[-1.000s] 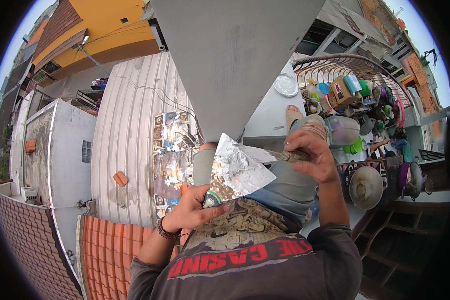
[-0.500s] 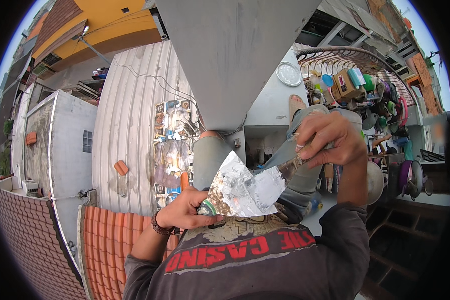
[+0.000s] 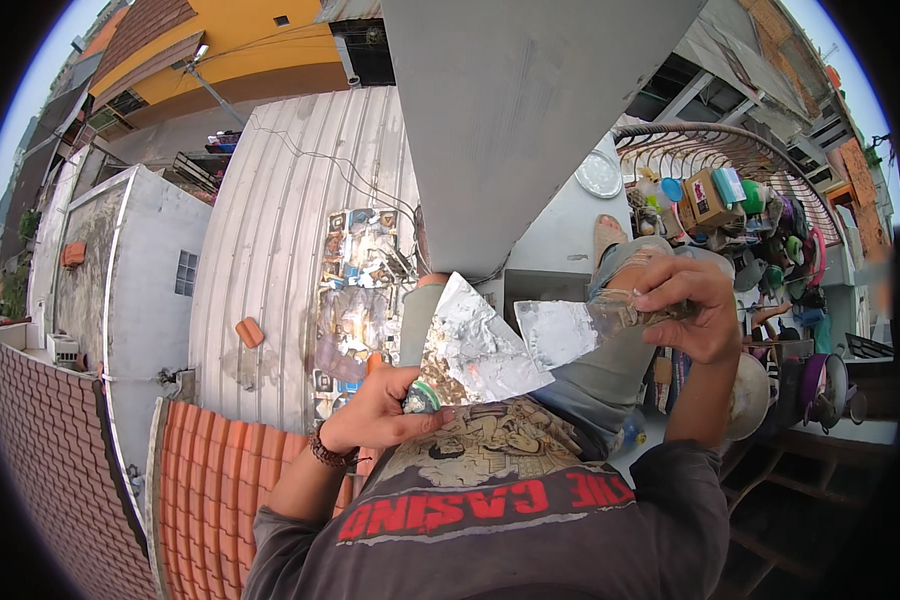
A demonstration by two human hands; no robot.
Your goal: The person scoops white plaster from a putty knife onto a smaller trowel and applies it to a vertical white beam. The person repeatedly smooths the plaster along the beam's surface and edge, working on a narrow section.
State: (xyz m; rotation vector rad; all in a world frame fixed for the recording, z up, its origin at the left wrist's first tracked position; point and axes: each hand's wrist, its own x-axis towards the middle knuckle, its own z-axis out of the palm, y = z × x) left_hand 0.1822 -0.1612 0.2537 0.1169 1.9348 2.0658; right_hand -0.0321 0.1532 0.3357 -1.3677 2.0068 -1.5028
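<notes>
Torn foil sheet (image 3: 480,350) between left hand (image 3: 380,415) and right hand (image 3: 695,305)

Crinkled silver foil wrapper (image 3: 480,350), glossy and metallic inside, torn at the edge. Matt grey cloth shirt (image 3: 530,520) with a cracked print. Ribbed, dull sheet-metal roof (image 3: 280,250). Rough matt clay tiles (image 3: 210,490). Smooth grey concrete pillar (image 3: 520,110).
</notes>
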